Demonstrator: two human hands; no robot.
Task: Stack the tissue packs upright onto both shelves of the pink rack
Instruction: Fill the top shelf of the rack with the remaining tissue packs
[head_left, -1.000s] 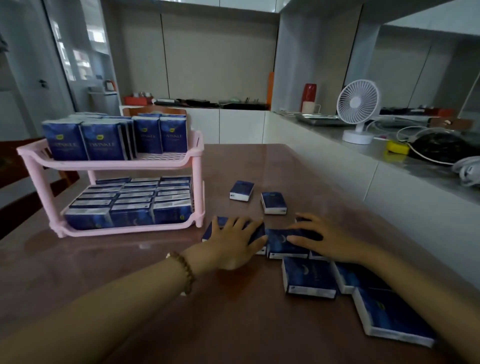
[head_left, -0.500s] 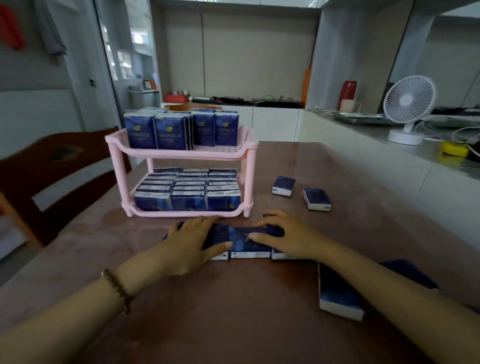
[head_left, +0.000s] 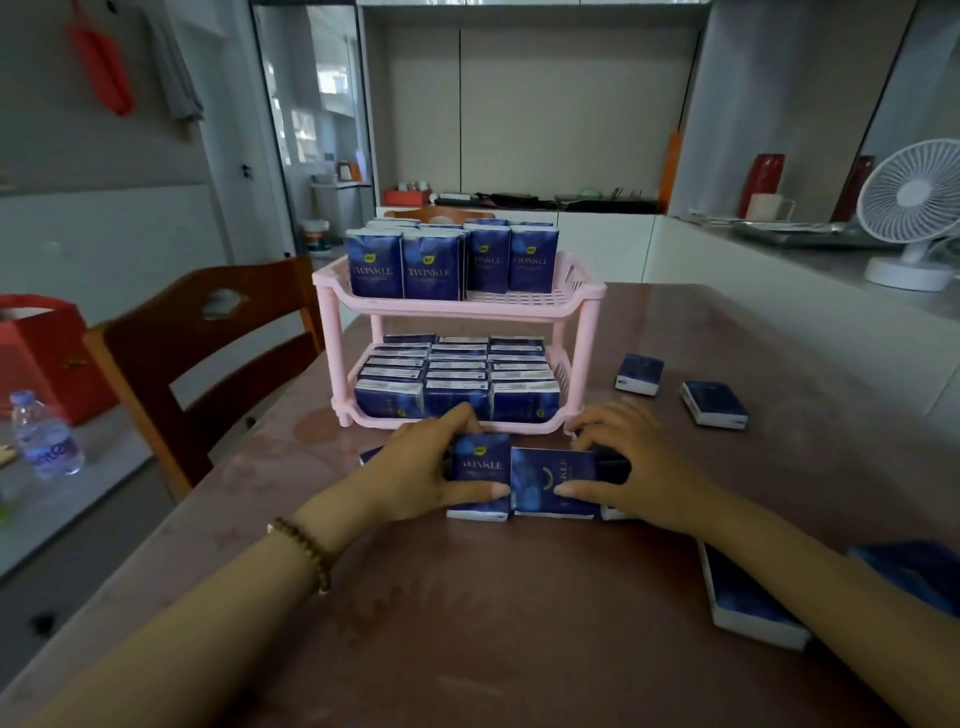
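The pink two-shelf rack (head_left: 584, 291) stands on the brown table. Its lower shelf is packed with upright blue tissue packs (head_left: 456, 382); the upper shelf holds several upright packs (head_left: 405, 265) on its left and middle. Just in front of the rack, a row of blue packs (head_left: 550, 480) is tilted up from the table between my hands. My left hand (head_left: 415, 467) grips the row's left end, thumb across the front. My right hand (head_left: 628, 457) grips the right end the same way. Two loose packs (head_left: 639, 374) (head_left: 714, 402) lie flat to the right.
More flat packs (head_left: 748, 608) lie under my right forearm near the table's right edge. A wooden chair (head_left: 208, 353) stands left of the table, with a water bottle (head_left: 44, 436) and a red bag (head_left: 39, 353) beyond it. A white fan (head_left: 911, 213) sits on the counter to the right.
Both hands slid the gathered row of packs toward the rack, then closed on its ends and tipped it up. The view turned left, bringing the rack to the centre.
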